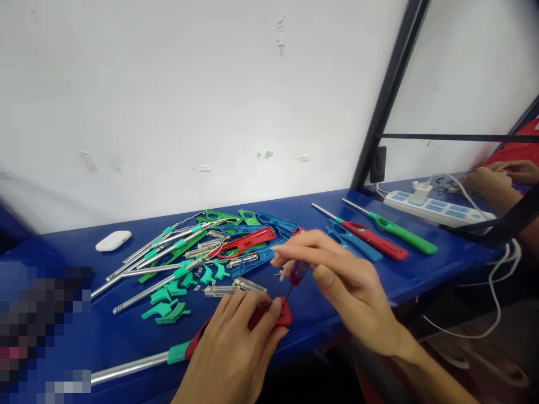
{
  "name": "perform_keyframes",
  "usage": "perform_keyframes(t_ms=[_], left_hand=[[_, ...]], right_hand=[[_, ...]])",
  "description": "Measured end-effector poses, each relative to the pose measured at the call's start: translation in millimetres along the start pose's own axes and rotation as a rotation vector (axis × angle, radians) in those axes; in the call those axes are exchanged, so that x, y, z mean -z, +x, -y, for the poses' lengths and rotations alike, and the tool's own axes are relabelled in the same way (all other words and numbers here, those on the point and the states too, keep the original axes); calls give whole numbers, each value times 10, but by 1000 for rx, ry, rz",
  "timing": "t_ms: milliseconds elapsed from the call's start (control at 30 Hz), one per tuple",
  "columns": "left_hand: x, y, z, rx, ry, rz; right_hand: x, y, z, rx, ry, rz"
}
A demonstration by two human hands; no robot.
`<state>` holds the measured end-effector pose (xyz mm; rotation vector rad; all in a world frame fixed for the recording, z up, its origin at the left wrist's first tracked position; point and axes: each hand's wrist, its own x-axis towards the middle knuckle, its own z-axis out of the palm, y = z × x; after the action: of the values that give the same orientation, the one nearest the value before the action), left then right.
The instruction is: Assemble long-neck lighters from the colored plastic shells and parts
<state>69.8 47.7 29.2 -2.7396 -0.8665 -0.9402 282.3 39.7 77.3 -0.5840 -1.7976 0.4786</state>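
Note:
My left hand (236, 342) is closed around a red lighter (285, 315) and presses it on the blue table; its green collar and long metal tube (130, 367) point left. In my right hand (351, 286) is a small screwdriver (297, 273) with a clear reddish handle, held between the fingers, its tip down on the red handle's end beside my left thumb. Behind my hands lies a pile of metal tubes (147, 294), a red shell half (252, 240), blue and green shells, clear fuel tanks (221, 290) and teal triggers (168, 311).
Red (374, 240), green (406, 234) and blue lighters lie at the right. A white case (113, 240) rests at the left. Behind a black frame post (385, 95) are a power strip (438, 209) and another person's hands (492, 177).

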Motion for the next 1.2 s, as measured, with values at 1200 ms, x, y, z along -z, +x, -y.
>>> perform_keyframes(t_ms=[1200], left_hand=[[-25,-35,-27,-6,3,-18]], right_hand=[[-12,36,-24,-17,-55,-97]])
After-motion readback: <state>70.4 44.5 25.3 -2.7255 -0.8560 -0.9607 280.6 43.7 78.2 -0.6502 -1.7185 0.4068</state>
